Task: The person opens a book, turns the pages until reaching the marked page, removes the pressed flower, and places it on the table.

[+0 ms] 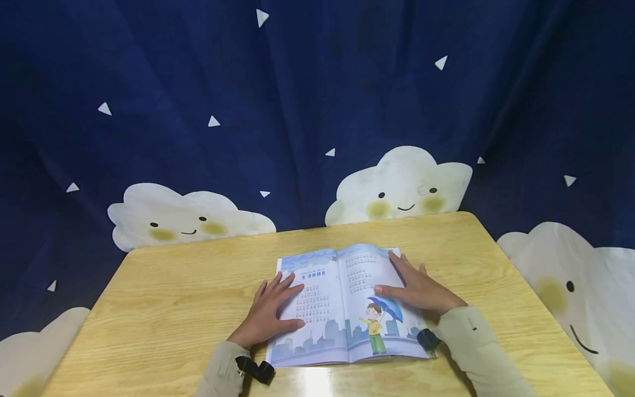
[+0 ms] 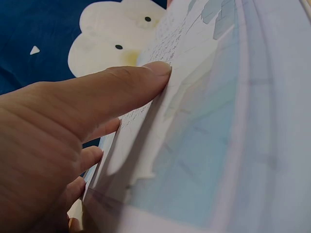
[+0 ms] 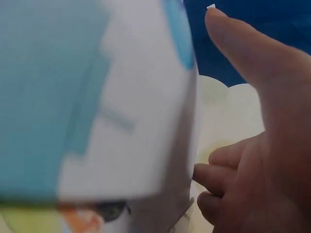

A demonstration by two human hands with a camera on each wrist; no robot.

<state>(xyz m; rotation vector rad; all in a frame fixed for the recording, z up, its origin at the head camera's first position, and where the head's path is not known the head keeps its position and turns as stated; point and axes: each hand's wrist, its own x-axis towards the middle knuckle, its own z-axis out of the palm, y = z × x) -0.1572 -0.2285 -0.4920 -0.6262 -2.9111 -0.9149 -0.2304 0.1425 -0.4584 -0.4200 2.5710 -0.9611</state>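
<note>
Lying open on the desk (image 1: 163, 309), one book (image 1: 345, 309) presents two facing pages. The left page (image 1: 317, 328) carries one blue title and several text lines; the right page (image 1: 358, 303) carries text and one printed child (image 1: 375, 333) holding one umbrella (image 1: 394, 310). Two hands are positioned at the book. The left hand (image 1: 270, 314) is spread with fingers extended, thumb touching the left page. The right hand (image 1: 421, 288) is relaxed and ungripping, thumb extended over the right page; thumb contact cannot be determined. Two black devices (image 1: 255, 370) are fitted, one per wrist. Behind stands one blue curtain (image 1: 297, 82) bearing four clouds (image 1: 404, 184).
</note>
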